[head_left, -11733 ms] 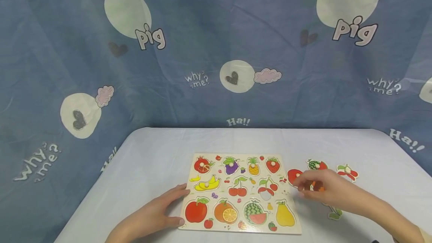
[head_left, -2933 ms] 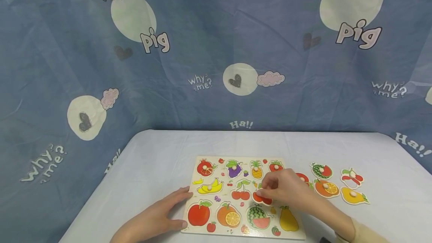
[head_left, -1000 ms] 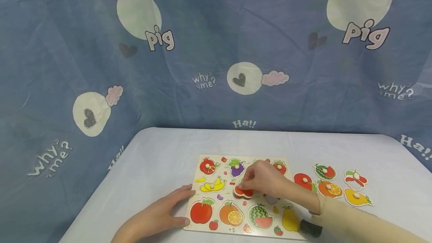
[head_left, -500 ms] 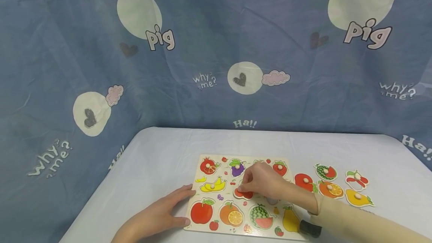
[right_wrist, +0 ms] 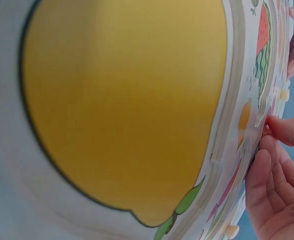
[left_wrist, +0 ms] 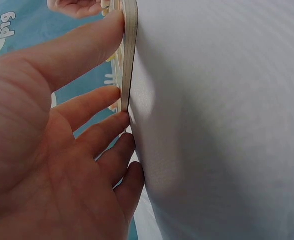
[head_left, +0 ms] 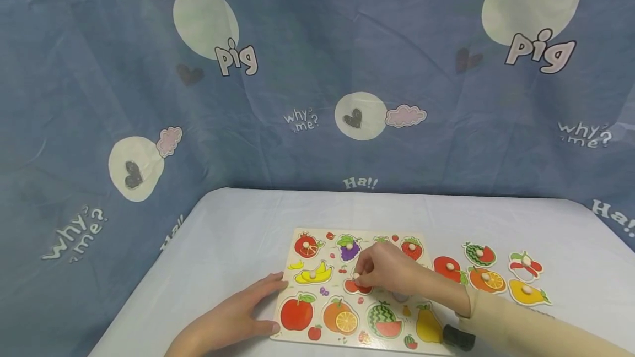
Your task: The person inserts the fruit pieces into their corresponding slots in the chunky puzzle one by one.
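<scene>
A wooden fruit puzzle board (head_left: 357,301) lies flat on the white table. My right hand (head_left: 389,269) is over its middle row, thumb and fingertips pinching the knob of a red cherry puzzle piece (head_left: 358,287). That piece sits at the double-cherry recess, partly hidden by the fingers; I cannot tell whether it is fully seated. In the right wrist view, the right hand (right_wrist: 281,175) shows beyond the printed yellow pear (right_wrist: 127,110). My left hand (head_left: 233,313) touches the board's left edge with thumb and fairly straight fingers; in the left wrist view, the left hand (left_wrist: 72,135) borders the board's side (left_wrist: 129,55).
Right of the board lie loose knobbed pieces: an apple (head_left: 448,269), a watermelon (head_left: 479,254), an orange (head_left: 487,280), a pear (head_left: 528,292) and a red-and-green piece (head_left: 526,266). Grapes (head_left: 349,248), bananas (head_left: 313,274), pomegranate (head_left: 306,245) and strawberry (head_left: 412,247) pieces sit in the board.
My right hand has carried the cherry piece left, from the recess right of centre to the middle one. There the piece has lowered and lies flatter. The left hand stays at the board's edge.
</scene>
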{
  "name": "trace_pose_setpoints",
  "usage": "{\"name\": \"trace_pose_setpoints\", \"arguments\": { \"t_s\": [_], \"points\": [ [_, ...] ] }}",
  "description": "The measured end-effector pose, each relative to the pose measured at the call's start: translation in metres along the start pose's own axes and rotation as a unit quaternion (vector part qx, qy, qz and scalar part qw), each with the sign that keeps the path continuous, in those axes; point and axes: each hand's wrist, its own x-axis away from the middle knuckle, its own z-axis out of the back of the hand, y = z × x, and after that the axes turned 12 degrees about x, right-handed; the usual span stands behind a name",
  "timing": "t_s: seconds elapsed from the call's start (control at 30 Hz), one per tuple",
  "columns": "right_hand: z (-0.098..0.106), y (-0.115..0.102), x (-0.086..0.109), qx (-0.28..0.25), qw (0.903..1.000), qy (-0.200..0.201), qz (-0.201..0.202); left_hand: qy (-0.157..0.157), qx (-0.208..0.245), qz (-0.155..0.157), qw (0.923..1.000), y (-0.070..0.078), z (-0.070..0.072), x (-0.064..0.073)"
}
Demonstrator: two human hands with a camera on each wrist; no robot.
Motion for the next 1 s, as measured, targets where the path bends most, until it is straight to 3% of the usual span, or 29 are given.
{"name": "trace_pose_setpoints", "arguments": {
  "t_s": [0.43,0.7,1.0],
  "points": [
    [0.005,0.001,0.005,0.001,0.9999,-0.011,0.004,-0.003,-0.003,-0.003,1.0,0.005,0.0,0.0],
    [0.011,0.007,0.009,-0.019,0.9984,-0.053,0.009,-0.003,-0.001,-0.001,1.0,0.005,0.0,0.001],
    [0.017,0.008,0.021,-0.021,0.9989,-0.035,0.023,-0.003,-0.004,0.001,1.0,0.003,0.0,0.001]
  ]
}}
